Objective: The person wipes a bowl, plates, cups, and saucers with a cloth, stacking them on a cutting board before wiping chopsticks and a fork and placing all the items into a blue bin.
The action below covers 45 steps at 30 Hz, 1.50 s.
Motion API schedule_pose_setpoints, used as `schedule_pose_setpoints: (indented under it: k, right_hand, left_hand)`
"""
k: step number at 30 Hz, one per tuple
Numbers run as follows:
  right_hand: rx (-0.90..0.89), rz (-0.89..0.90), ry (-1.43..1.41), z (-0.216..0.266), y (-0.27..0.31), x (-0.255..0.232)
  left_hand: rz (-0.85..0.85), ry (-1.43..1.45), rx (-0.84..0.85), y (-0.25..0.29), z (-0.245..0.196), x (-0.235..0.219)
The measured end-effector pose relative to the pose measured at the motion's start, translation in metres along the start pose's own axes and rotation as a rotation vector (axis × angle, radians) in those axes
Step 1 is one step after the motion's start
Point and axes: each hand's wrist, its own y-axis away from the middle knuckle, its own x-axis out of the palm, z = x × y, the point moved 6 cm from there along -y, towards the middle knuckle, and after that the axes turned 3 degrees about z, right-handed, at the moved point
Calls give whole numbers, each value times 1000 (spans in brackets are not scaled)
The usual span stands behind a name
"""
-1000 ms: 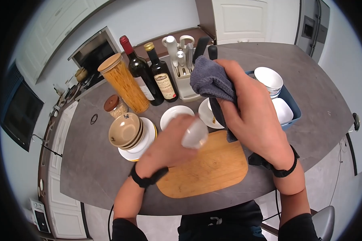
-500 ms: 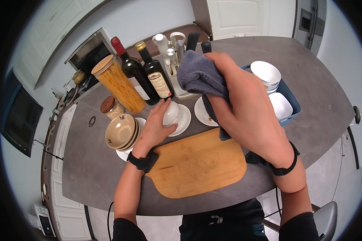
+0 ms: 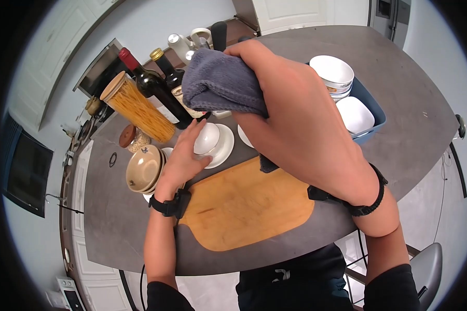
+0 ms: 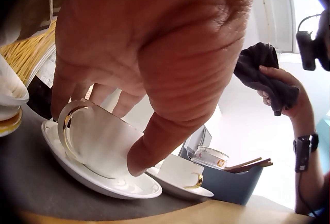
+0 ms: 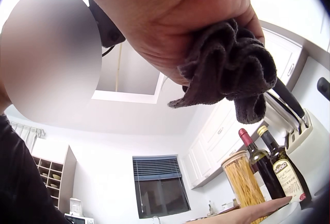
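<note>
My left hand (image 3: pixel 181 160) spans a white teacup (image 3: pixel 207 138), its thumb at the near side and fingers along the far side. The cup stands upright on a white saucer (image 3: pixel 224 150); its gold-trimmed handle (image 4: pixel 72 131) shows in the left wrist view. My right hand (image 3: pixel 306 124) is raised above the table and grips a bunched dark grey cloth (image 3: pixel 223 80). Behind the cloth, a second saucer (image 3: pixel 244 137) is mostly covered in the head view. A second cup (image 4: pixel 180 172) sits there in the left wrist view.
A wooden board (image 3: pixel 249 205) lies in front. At left stand stacked beige bowls (image 3: pixel 142 168), a small jar (image 3: pixel 134 137), a pasta jar (image 3: pixel 140 109) and two bottles (image 3: pixel 158 93). A blue bin (image 3: pixel 376 116) with white bowls (image 3: pixel 332 72) is at right.
The left hand set the cup down on the near saucer and stays round it. The head view has shifted. The right hand still holds the cloth, now further left in view.
</note>
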Motion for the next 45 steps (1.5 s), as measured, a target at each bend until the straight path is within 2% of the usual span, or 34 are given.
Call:
schedule_pose_setpoints:
  k: [4, 9, 13, 15, 25, 28, 29, 32, 34, 35, 37, 40, 43, 45]
  right_hand:
    - [-26, -24, -10, -1, 0, 0]
    - [-1, -19, -34, -4, 0, 1]
    - [-18, -49, -11, -4, 1, 2]
    - [-43, -64, -11, -4, 0, 2]
    - [-110, -110, 3, 0, 1, -4]
    - [-69, -34, 40, -3, 1, -5]
    - [-172, -153, 34, 0, 4, -10]
    - [-347, -350, -22, -1, 12, -17]
    - [-422, -427, -72, 5, 14, -29]
    - [-295, -204, -22, 3, 4, -28]
    - [-168, 17, 28, 2, -3, -21]
    - [-62, -108, 74, -2, -6, -26]
    - [-72, -10, 64, -20, -10, -19]
    - [63, -48, -392, -27, -13, -30]
  left_hand:
    - [14, 18, -48, -1, 0, 2]
    - [-25, 5, 43, -3, -5, -1]
    - [5, 83, 27, -4, -1, 2]
    - [44, 100, -72, -4, 5, 2]
    - [52, -63, -80, 2, 2, -14]
    - [69, 16, -151, 3, 1, -14]
    - [71, 23, -170, 3, 0, -15]
    - [67, 81, -187, 3, -2, -12]
    - [60, 133, -187, 3, -4, -12]
    - [66, 95, -189, 3, -6, -12]
    - [72, 57, -190, 4, -9, -13]
    - [17, -10, -110, 8, -23, -18]
    - [-15, -13, 8, 15, -60, -22]
    - [-18, -32, 78, 17, -94, -22]
